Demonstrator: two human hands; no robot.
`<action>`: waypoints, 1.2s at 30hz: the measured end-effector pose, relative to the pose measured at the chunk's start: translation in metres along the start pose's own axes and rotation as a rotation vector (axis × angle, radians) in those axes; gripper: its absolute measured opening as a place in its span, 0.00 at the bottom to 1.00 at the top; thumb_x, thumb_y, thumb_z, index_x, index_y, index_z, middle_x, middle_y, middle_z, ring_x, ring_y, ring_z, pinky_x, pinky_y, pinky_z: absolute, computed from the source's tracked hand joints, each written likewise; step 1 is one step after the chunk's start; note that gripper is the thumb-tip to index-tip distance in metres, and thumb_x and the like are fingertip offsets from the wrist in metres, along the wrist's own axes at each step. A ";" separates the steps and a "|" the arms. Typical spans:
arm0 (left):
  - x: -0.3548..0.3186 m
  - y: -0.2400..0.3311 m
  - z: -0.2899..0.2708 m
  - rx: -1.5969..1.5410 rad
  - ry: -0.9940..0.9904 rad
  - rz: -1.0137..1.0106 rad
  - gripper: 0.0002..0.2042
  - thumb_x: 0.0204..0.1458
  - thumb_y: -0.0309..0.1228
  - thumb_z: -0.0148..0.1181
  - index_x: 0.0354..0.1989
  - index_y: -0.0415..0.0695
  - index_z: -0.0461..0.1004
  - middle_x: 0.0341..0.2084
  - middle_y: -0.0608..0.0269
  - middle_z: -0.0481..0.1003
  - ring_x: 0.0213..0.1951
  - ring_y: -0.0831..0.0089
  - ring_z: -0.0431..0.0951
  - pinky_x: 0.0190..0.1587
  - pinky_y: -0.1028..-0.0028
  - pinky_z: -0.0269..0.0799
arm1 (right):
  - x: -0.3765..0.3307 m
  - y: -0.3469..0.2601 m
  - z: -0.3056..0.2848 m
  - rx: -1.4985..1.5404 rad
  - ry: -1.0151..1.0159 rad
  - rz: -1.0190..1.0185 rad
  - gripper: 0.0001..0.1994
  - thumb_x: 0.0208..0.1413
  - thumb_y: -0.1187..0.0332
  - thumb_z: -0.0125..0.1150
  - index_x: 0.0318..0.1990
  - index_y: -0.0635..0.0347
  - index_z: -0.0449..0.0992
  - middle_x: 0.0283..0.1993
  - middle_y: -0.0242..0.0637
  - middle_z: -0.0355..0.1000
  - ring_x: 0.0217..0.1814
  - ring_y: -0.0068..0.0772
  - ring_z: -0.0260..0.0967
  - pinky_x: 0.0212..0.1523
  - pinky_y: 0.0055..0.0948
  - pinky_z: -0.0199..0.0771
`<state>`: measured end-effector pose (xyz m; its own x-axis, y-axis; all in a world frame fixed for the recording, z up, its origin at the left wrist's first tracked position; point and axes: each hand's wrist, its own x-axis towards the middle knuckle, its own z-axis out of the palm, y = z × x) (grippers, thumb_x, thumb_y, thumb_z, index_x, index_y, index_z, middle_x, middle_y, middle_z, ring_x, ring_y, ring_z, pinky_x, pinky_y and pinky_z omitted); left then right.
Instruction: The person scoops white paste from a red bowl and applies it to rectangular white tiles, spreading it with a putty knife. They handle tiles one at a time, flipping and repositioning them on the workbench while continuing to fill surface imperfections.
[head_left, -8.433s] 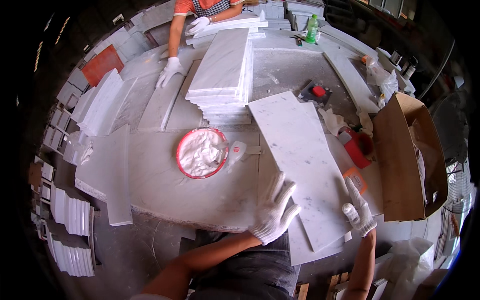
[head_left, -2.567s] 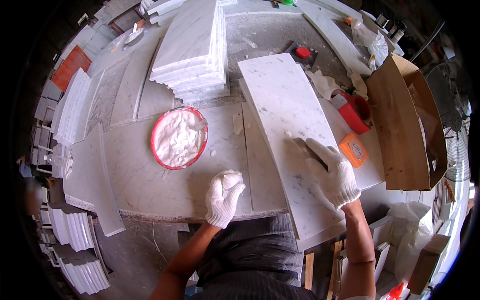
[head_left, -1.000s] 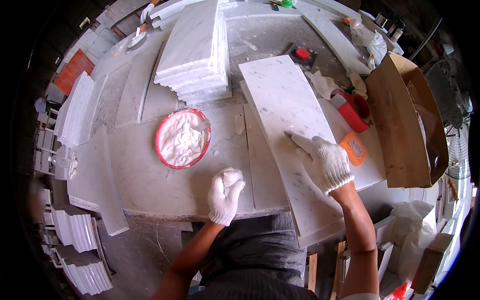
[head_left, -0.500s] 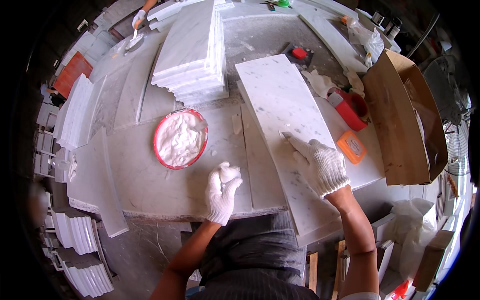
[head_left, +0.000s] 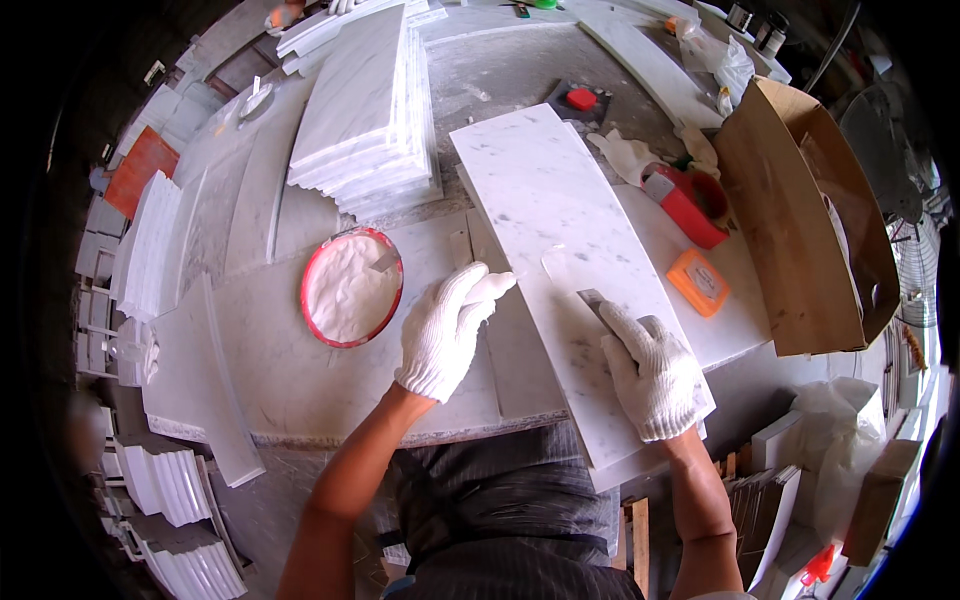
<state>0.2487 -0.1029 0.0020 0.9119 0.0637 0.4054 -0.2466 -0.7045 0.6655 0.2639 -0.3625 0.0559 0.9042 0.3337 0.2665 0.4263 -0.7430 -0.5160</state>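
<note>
One long white marble slab (head_left: 560, 240) lies on the bench just ahead of the person, its long axis running from 11 o'clock down to 5 o'clock, the near end jutting past the bench edge. Two gloved hands work at it. Right hand (head_left: 652, 372) rests on the slab's near part, fingers closed around a scraper (head_left: 594, 304) whose blade points toward 11 o'clock and lies flat on the stone. Left hand (head_left: 446, 330) is loosely open, fingertips touching the slab's left edge. One red bowl (head_left: 352, 287) of white paste sits at 9 o'clock from the left hand, near it. One stack of tiles (head_left: 365, 115) stands at 11 o'clock. At 2 o'clock lie one orange block (head_left: 699, 282), one red tool (head_left: 686, 203) and one cardboard box (head_left: 805, 215).
</note>
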 end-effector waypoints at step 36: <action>0.036 0.014 0.014 0.672 0.075 0.312 0.19 0.47 0.27 0.59 0.51 0.52 0.74 0.44 0.63 0.73 0.51 0.58 0.75 0.45 0.58 0.73 | 0.000 0.005 0.000 0.162 0.020 0.073 0.19 0.52 0.71 0.65 0.54 0.53 0.78 0.29 0.43 0.73 0.30 0.44 0.72 0.33 0.37 0.72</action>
<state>0.2830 -0.1204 0.0175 0.8016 -0.1791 0.5704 -0.2152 -0.9766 -0.0042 0.2662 -0.3663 0.0536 0.9330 0.2694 0.2387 0.3594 -0.6615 -0.6582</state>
